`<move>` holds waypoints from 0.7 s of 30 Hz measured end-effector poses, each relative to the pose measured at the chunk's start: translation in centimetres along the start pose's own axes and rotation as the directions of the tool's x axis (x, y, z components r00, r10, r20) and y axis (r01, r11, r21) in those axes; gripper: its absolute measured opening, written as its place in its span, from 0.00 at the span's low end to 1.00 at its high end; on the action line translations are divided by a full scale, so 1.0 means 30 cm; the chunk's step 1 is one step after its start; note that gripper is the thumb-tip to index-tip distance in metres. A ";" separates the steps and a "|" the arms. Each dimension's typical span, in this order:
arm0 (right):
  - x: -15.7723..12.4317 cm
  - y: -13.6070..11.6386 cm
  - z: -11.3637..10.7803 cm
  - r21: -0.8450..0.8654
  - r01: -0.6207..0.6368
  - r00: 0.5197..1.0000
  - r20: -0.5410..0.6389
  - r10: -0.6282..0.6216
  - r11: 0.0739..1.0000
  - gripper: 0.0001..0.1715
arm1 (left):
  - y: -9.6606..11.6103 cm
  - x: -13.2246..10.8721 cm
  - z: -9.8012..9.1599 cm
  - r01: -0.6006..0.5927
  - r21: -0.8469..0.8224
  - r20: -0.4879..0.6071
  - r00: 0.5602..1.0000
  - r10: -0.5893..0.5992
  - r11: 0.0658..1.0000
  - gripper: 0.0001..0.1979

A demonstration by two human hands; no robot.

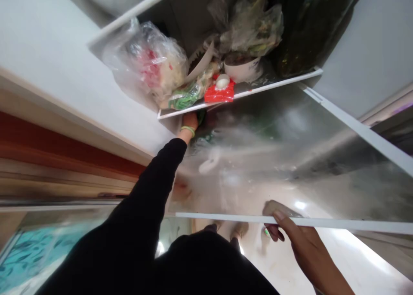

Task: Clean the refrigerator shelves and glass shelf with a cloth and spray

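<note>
Two white dishes (241, 70) of food sit on the upper shelf (274, 86). Below it, the right hand (295, 230) pinches one glass shelf (226, 218); the left hand (189, 120) hides its grip.

On the upper shelf (277, 84), at far left, a bag (151, 65); at far right, a container (309, 32). Between them, a bowl (241, 70), with a second bag (263, 32) on or behind it. At the front edge, left of the bowl, a packet (213, 93); then vegetables (185, 100). Underneath, at left, the left hand (190, 120). At the lower shelf's (274, 157) front edge, the right hand (295, 232).
</note>
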State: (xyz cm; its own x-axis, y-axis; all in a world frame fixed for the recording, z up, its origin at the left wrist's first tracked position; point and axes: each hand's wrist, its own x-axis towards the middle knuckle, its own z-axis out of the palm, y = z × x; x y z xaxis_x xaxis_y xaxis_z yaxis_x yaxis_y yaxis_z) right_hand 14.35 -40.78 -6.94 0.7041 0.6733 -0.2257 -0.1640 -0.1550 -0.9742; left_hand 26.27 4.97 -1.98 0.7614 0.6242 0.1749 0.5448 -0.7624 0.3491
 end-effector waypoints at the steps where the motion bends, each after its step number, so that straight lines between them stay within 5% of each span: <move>1: 0.002 0.006 -0.002 0.003 0.008 1.000 0.004 -0.008 1.000 0.36 | 0.005 -0.035 -0.012 0.001 0.012 0.009 1.000 -0.001 1.000 0.15; 8: 0.005 -0.009 -0.012 0.028 0.069 0.995 0.066 -0.071 0.997 0.34 | 0.000 -0.454 -0.120 -0.163 -0.080 0.117 0.978 0.172 0.983 0.07; 12: 0.007 -0.024 -0.015 0.029 0.062 0.997 0.053 -0.064 0.998 0.33 | -0.111 -0.705 -0.227 -0.219 -0.241 0.198 0.943 0.268 0.946 0.07; 14: 0.015 -0.014 -0.030 0.009 0.079 0.995 0.058 -0.079 0.997 0.33 | -0.212 -0.808 -0.290 -0.137 -0.421 0.313 0.906 0.285 0.897 0.05; 16: 0.026 0.007 -0.056 -0.016 0.116 0.991 0.073 -0.114 0.993 0.34 | -0.324 -0.901 -0.340 0.068 -0.546 0.411 0.890 0.197 0.835 0.09; 19: 0.038 0.055 -0.088 -0.022 0.117 0.979 0.168 -0.112 0.993 0.35 | -0.460 -1.028 -0.368 0.370 -0.737 0.387 0.917 -0.095 0.566 0.10; 21: 0.039 0.094 -0.082 -0.058 0.032 0.963 0.268 -0.015 0.998 0.34 | -0.520 -1.094 -0.353 0.405 -0.871 0.323 0.899 -0.297 0.278 0.13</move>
State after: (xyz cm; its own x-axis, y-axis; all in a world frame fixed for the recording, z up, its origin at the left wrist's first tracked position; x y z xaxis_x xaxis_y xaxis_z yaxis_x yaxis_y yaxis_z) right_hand 16.41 -42.19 -9.97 0.4955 0.8446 -0.2025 -0.1014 -0.1753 -0.9793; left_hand -10.93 -1.81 -3.40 0.6360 0.7323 -0.2435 0.1539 0.1888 0.9699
